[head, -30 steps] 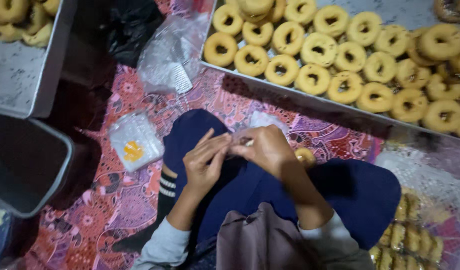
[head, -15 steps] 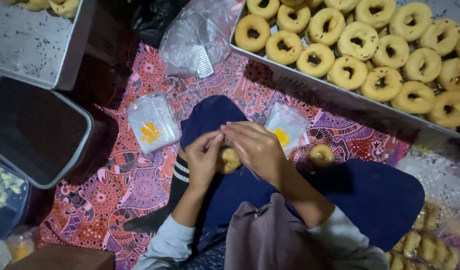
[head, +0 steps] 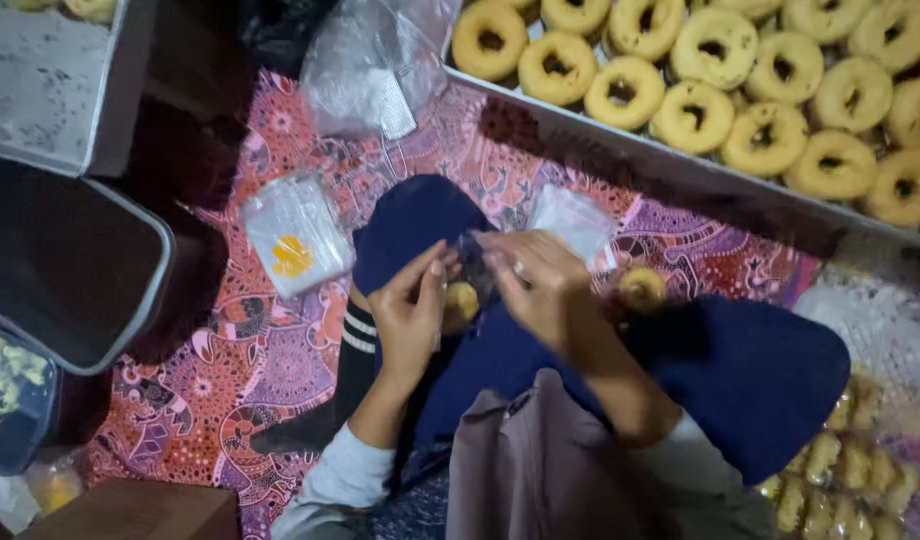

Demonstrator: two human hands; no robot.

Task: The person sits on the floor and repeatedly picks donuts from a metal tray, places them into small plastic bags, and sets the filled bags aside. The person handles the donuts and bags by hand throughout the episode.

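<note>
- Now held over the lap between both hands: a small round pastry (head: 460, 303) half inside a clear plastic bag (head: 475, 272); a second ago no pastry showed between the palms.
- Left hand (head: 412, 315) curled, fingers pinching the bag's edge.
- Right hand (head: 540, 285) closed on the bag's other side, blurred by motion.
- Lying loose on the patterned mat (head: 220, 380): another bag with a yellow mark (head: 295, 235).
- Beyond the knees: the tray of ring pastries (head: 740, 180).

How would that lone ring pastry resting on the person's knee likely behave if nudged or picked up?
The ring pastry sits on sloping blue cloth, so a nudge would probably slide or roll it off. It looks small and light. Its browned crust suggests some firmness, though squeezing might crumble it.
</note>
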